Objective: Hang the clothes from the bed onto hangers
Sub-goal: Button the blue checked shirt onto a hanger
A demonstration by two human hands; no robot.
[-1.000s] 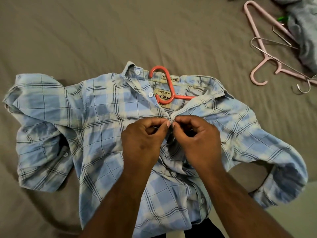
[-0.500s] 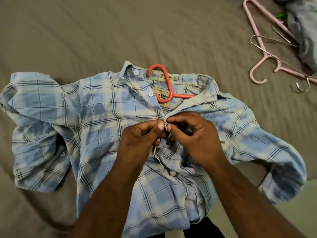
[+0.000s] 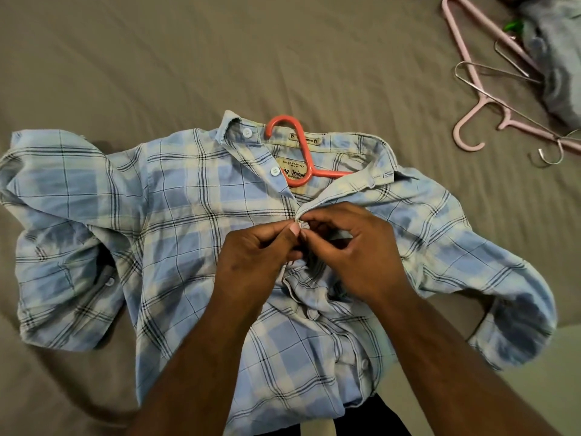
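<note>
- the blue plaid shirt (image 3: pixel 195 234) lies front-up across the middle of the bed, collar away from the person, sleeves crumpled out to either side and the hem reaching the near edge.
- an orange hanger (image 3: pixel 304 152) sits inside the shirt; its hook pokes out through the open collar, lying over the neck label, and the rest is hidden under the fabric.
- the top two buttons near the collar are undone, so the neck opening gapes.
- the left hand (image 3: pixel 254 259) pinches the edge of the shirt front between thumb and forefinger, just below that opening, with the other fingers curled under.
- the right hand (image 3: pixel 352 250) meets it fingertip to fingertip, thumb and forefinger nipping the opposite edge of the front (the button between them is too hidden to make out).
- fabric bunches in folds right under both hands.
- the bed (image 3: pixel 157 58) is covered by a taupe sheet with soft creases.
- at the far right, well apart from the shirt, a pink hanger (image 3: pixel 470 148) and a wire hanger (image 3: pixel 549 163) lie tangled together.
- a grey garment (image 3: pixel 562 73) lies heaped over their far ends in the corner.
</note>
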